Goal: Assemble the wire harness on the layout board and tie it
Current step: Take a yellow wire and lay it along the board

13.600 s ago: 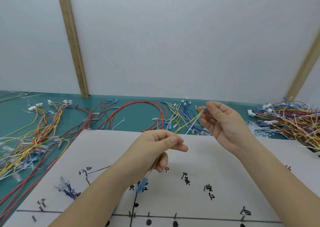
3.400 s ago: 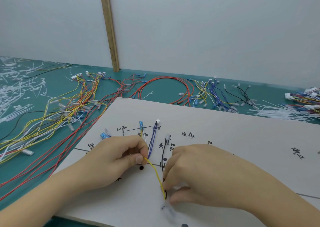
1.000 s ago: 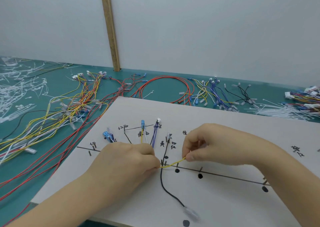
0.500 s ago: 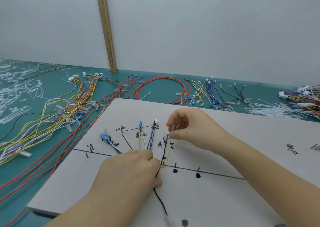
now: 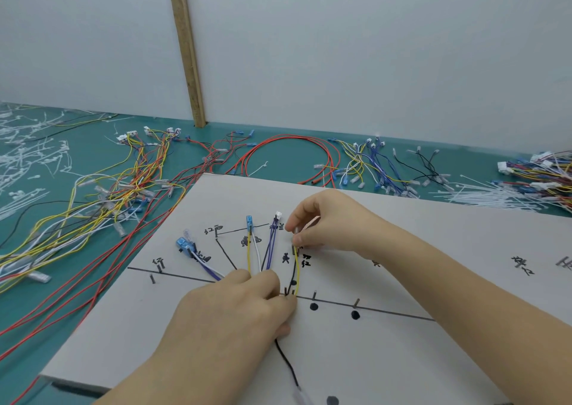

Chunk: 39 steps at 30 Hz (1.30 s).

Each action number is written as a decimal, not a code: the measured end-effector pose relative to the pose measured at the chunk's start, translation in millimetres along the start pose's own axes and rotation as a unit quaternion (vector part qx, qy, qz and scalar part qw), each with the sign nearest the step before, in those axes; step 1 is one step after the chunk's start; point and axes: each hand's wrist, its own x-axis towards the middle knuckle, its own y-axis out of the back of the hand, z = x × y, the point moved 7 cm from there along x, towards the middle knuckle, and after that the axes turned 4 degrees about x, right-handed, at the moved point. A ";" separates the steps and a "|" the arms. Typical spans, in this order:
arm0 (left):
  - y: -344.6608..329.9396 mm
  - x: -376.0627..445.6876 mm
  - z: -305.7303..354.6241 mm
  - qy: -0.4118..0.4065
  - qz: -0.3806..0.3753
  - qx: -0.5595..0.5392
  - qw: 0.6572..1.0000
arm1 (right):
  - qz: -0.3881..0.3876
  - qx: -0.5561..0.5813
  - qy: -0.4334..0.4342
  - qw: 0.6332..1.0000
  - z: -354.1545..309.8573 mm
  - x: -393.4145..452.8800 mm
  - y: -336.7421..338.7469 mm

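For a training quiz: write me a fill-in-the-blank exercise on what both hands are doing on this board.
1. The right hand pinches the top end of a ____ wire.
2. The left hand presses the wires onto the white ____.
3. The big loop on the green table is ____.

Missing words: yellow; board; red

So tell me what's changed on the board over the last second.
The right hand swung the yellow wire's free end from the baseline up to the upper mark, pinching it there. The left hand still pins the gathered wires; blue connectors and black wire stayed put.
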 end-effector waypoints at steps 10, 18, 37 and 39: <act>2.6 3.3 1.0 -0.030 0.008 0.008 0.999 | 0.001 -0.055 0.025 0.998 2.6 3.8 -6.1; -3.0 9.7 4.1 -0.098 -0.091 -0.002 0.991 | 0.022 -0.104 0.033 0.994 0.6 7.1 -8.9; -17.0 27.4 -12.7 -0.078 -0.071 -0.134 0.985 | -0.047 -0.323 0.112 0.938 -21.2 -20.5 -20.2; -21.0 28.6 -14.3 -0.084 -0.097 -0.152 0.980 | -0.045 -0.342 0.114 0.932 -21.1 -22.3 -23.7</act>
